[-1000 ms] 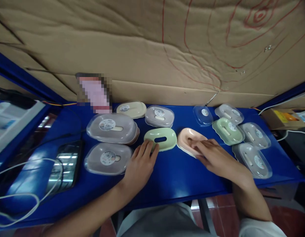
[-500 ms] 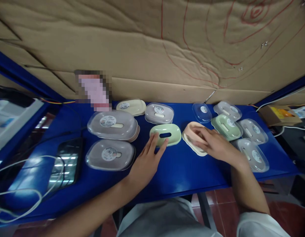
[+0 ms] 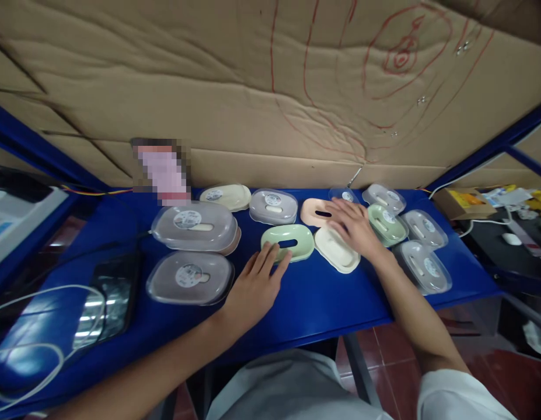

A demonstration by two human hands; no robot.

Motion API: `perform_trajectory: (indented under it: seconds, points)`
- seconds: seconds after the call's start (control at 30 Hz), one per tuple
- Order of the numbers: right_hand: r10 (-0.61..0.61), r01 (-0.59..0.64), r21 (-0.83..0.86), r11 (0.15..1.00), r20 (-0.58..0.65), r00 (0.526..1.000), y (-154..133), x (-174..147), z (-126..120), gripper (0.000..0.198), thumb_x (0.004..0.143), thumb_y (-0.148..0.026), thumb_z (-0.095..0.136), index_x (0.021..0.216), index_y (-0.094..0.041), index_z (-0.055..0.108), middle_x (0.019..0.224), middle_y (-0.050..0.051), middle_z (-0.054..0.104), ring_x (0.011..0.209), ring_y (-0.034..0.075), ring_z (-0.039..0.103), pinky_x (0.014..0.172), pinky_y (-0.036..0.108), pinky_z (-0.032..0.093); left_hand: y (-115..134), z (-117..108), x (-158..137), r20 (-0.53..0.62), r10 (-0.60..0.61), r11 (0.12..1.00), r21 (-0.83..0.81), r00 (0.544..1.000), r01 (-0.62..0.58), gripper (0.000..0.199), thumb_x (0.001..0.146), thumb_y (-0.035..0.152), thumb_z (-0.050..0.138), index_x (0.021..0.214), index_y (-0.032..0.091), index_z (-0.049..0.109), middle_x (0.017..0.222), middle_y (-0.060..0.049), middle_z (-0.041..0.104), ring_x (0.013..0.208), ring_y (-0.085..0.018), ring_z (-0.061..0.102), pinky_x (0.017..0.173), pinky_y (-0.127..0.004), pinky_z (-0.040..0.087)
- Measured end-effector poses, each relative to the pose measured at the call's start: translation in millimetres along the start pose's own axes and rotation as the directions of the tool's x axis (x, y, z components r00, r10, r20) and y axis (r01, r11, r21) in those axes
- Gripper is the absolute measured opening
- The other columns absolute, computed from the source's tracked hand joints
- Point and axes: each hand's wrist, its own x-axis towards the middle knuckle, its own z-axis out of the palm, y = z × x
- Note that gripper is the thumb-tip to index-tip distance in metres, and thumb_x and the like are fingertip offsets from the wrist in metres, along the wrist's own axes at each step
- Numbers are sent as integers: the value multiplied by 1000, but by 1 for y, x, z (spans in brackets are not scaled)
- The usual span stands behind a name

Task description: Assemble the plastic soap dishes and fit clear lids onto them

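Observation:
A pale green oval dish with a long slot (image 3: pixel 303 244) lies on the blue table. My left hand (image 3: pixel 255 283) rests its spread fingertips on the dish's near left rim. Behind it sits a peach oval dish, also slotted (image 3: pixel 311 213), laid flat. My right hand (image 3: pixel 351 226) reaches over the peach dish's right end with its fingers stretched out, touching it and partly covering it. Just below that hand lies a cream oval piece (image 3: pixel 338 252), flat and tilted a little to the right. A small clear lid (image 3: pixel 344 194) is partly hidden behind my right hand.
On the left are large lidded boxes (image 3: pixel 187 277) with round stickers. Several more lidded boxes, including a green one (image 3: pixel 386 224), stand at right. A dark glossy tablet-like device (image 3: pixel 106 300) and white cables lie far left. Behind the table rises a cardboard wall (image 3: pixel 209 87).
My right hand has moved the peach dish off the cream piece, back and left, and its fingers have opened out. My left hand stays at the green dish. The view has shifted slightly.

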Motion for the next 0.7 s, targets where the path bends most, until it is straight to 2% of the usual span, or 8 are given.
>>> perform_trajectory:
  seconds: [0.07, 0.13, 0.2, 0.3, 0.43, 0.5, 0.6, 0.7]
  points:
    - [124, -127, -91, 988, -43, 991, 12, 3, 4, 46, 113, -37, 36, 149, -19, 60, 160, 14, 57, 147, 32, 51, 119, 51, 37, 0, 2, 0, -16, 33, 999, 39, 999, -33, 57, 102, 12, 47, 159, 17, 52, 159, -20, 56, 151, -38, 51, 112, -49, 55]
    - [230, -232, -194, 953, -32, 973, 23, 6, 8, 47, 111, -30, 35, 147, -14, 60, 154, 19, 61, 143, 34, 55, 117, 52, 38, 0, 3, -1, -28, 66, 995, 75, 997, -63, 56, 102, 12, 49, 158, 16, 54, 157, -21, 58, 149, -37, 54, 110, -47, 56]
    - [267, -252, -283, 925, 12, 964, 30, 8, 14, 46, 108, -26, 40, 147, -10, 58, 152, 22, 62, 140, 36, 57, 117, 54, 38, 1, 2, -2, -32, 86, 991, 101, 996, -82, 52, 102, 11, 52, 154, 16, 58, 154, -20, 61, 146, -36, 57, 108, -44, 57]
    - [245, -224, -329, 918, 25, 969, 33, 11, 22, 44, 104, -29, 49, 142, -10, 58, 147, 24, 64, 135, 38, 60, 115, 53, 41, 3, -2, -5, -51, 85, 991, 112, 995, -79, 44, 101, 13, 57, 143, 19, 65, 145, -18, 66, 138, -34, 63, 103, -44, 59]
    - [274, -269, -272, 924, -19, 962, 33, 15, 27, 36, 106, -33, 47, 131, -14, 62, 129, 22, 70, 115, 37, 68, 102, 51, 50, 10, -8, -11, -77, 146, 987, 82, 986, -140, 30, 98, 15, 62, 127, 22, 70, 131, -16, 71, 126, -34, 67, 94, -46, 59]
    - [233, -235, -213, 948, -35, 972, 32, 14, 24, 36, 107, -34, 44, 132, -15, 62, 134, 21, 68, 122, 37, 66, 106, 53, 50, 12, -11, -14, -92, 176, 984, 54, 980, -172, 26, 98, 15, 62, 122, 22, 70, 127, -15, 71, 122, -33, 67, 91, -45, 58]
    - [144, -151, -94, 984, -70, 987, 24, 8, 11, 37, 110, -33, 40, 136, -18, 63, 146, 18, 64, 136, 35, 59, 114, 55, 45, 10, -16, -15, -102, 174, 984, 39, 979, -171, 25, 98, 14, 61, 121, 19, 69, 123, -14, 71, 118, -31, 66, 88, -42, 56]
    - [158, -158, 39, 987, 15, 987, 7, -3, -10, 36, 112, -39, 40, 131, -23, 66, 128, 13, 75, 118, 32, 70, 104, 49, 53, 5, -20, -14, -102, 166, 986, 50, 981, -162, 25, 98, 12, 61, 121, 17, 69, 120, -13, 72, 112, -30, 67, 83, -41, 53]
